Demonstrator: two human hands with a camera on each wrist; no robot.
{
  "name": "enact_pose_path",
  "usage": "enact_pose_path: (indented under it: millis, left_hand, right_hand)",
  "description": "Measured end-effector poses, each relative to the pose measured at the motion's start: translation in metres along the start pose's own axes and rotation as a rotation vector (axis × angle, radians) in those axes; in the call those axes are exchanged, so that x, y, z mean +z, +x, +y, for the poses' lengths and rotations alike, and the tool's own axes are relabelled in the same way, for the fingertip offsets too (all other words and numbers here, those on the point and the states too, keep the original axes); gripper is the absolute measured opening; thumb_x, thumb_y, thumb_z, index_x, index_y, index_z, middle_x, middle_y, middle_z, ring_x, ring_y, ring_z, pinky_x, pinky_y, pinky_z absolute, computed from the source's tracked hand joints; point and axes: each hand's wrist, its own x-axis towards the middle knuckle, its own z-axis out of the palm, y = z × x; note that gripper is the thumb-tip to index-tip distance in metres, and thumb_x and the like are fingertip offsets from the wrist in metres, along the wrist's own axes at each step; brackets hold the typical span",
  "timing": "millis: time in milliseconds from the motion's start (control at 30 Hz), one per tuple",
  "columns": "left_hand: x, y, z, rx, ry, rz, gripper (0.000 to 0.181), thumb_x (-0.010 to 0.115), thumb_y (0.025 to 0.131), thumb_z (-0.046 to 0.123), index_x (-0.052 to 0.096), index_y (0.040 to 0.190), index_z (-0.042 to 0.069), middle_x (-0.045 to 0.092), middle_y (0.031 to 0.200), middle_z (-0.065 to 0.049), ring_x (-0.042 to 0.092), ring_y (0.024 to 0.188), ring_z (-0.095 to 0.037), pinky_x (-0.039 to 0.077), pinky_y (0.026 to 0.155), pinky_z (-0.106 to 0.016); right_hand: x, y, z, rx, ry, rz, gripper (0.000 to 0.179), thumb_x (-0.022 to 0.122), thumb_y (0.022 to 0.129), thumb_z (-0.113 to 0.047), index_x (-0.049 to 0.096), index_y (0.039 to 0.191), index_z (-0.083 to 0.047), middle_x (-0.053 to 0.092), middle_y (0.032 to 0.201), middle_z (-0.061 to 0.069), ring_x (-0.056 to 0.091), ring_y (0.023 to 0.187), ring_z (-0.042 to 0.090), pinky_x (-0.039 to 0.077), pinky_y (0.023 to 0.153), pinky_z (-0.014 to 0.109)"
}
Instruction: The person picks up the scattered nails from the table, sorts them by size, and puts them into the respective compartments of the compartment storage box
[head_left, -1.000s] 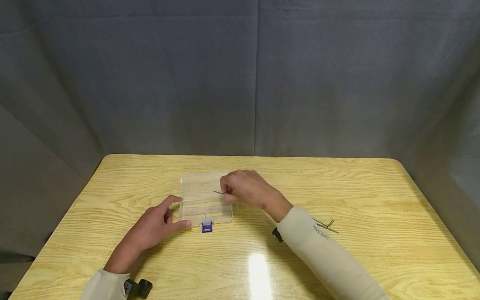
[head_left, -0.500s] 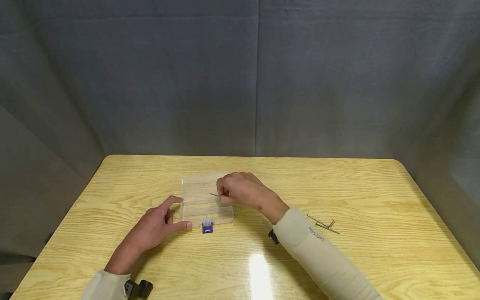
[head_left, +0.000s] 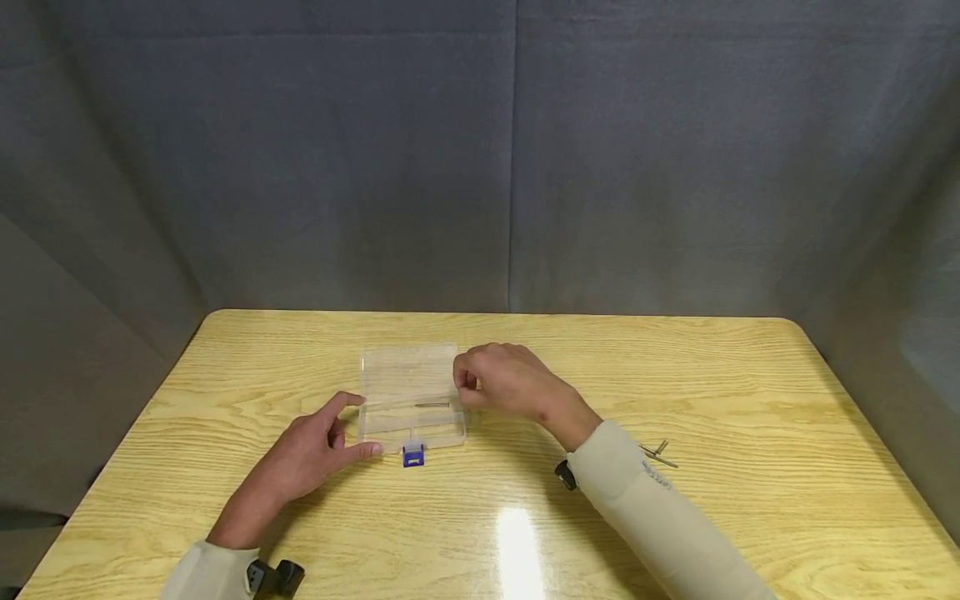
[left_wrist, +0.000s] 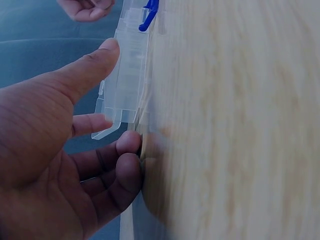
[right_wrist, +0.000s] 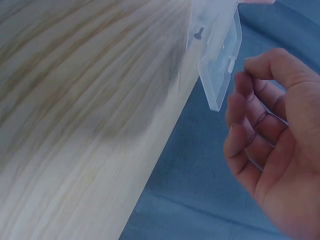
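Note:
A clear plastic organizer box (head_left: 390, 421) with a blue latch (head_left: 413, 455) lies with its lid (head_left: 408, 368) swung back. My left hand (head_left: 306, 454) holds the box's left end, thumb at the front corner and index finger near the hinge side. In the left wrist view, its lower fingers (left_wrist: 129, 172) curl down by the table. A thin grey nail (head_left: 432, 405) lies in the long back compartment, its head toward the right. Just right of the box, my right hand (head_left: 517, 383) hovers with loosely curled fingers and nothing between them, as the right wrist view shows.
Several metal nails (head_left: 660, 454) lie in a small pile on the wooden table (head_left: 787, 500), partly hidden behind the right sleeve (head_left: 637, 492). A grey curtain (head_left: 360, 167) hangs behind the table's far edge.
The right hand brought the nail left over the box and let it go into the back compartment. It has since pulled back to the right. The left hand has stayed put.

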Motion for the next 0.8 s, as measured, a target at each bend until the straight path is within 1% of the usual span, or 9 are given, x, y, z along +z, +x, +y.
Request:
enact_pose_path:
  millis: [167, 300, 400, 533, 700, 800]
  left_hand:
    - [-0.001, -0.001, 0.0, -0.009, -0.018, -0.009, 0.069, 0.08, 0.091, 0.045, 0.05, 0.142, 0.008, 0.052, 0.072, 0.001, 0.044, 0.058, -0.014, 0.039, 0.057, -0.032]
    - [-0.001, -0.001, 0.0, -0.018, -0.014, -0.005, 0.07, 0.08, 0.09, 0.045, 0.051, 0.142, 0.009, 0.052, 0.072, 0.001, 0.045, 0.059, -0.014, 0.04, 0.058, -0.032]
    - [-0.001, 0.0, 0.001, -0.012, -0.006, 0.003, 0.07, 0.08, 0.09, 0.046, 0.051, 0.142, 0.009, 0.052, 0.073, 0.001, 0.045, 0.059, -0.014, 0.039, 0.058, -0.032]
    - [-0.002, 0.001, 0.002, -0.014, -0.01, -0.002, 0.07, 0.08, 0.09, 0.046, 0.051, 0.142, 0.009, 0.052, 0.073, 0.001, 0.045, 0.059, -0.014, 0.039, 0.057, -0.033]
    - [-0.002, 0.002, 0.001, -0.025, -0.012, -0.009, 0.07, 0.08, 0.09, 0.045, 0.051, 0.142, 0.009, 0.052, 0.073, 0.0, 0.045, 0.059, -0.015, 0.039, 0.057, -0.033]
    - [-0.001, 0.001, 0.0, -0.029, -0.006, -0.004, 0.07, 0.08, 0.09, 0.046, 0.051, 0.142, 0.009, 0.052, 0.073, 0.001, 0.045, 0.059, -0.014, 0.038, 0.057, -0.032]
  right_hand:
    - [-0.005, -0.012, 0.008, 0.006, 0.015, -0.001, 0.021, 0.066, 0.093, -0.009, 0.06, 0.08, -0.025, 0.058, 0.079, -0.016, 0.052, 0.07, 0.007, 0.043, 0.063, 0.029]
    - [-0.009, -0.023, 0.014, 0.011, 0.023, 0.002, 0.022, 0.065, 0.094, -0.007, 0.061, 0.08, -0.023, 0.059, 0.081, -0.016, 0.053, 0.072, 0.006, 0.043, 0.064, 0.03]
    - [-0.013, -0.032, 0.017, 0.016, 0.016, 0.023, 0.021, 0.065, 0.094, -0.005, 0.063, 0.081, -0.022, 0.061, 0.084, -0.016, 0.054, 0.072, 0.006, 0.044, 0.063, 0.029]
    - [-0.019, -0.044, 0.021, 0.027, 0.007, 0.049, 0.02, 0.063, 0.091, -0.003, 0.065, 0.084, -0.022, 0.062, 0.084, -0.016, 0.053, 0.07, 0.005, 0.044, 0.063, 0.029]
    - [-0.022, -0.058, 0.027, 0.054, 0.035, 0.039, 0.02, 0.062, 0.093, -0.005, 0.068, 0.086, -0.023, 0.062, 0.084, -0.016, 0.051, 0.067, 0.005, 0.043, 0.062, 0.029]
    - [-0.022, -0.066, 0.03, 0.056, 0.04, 0.036, 0.019, 0.063, 0.094, -0.006, 0.068, 0.087, -0.023, 0.061, 0.084, -0.017, 0.049, 0.066, 0.005, 0.043, 0.061, 0.028]
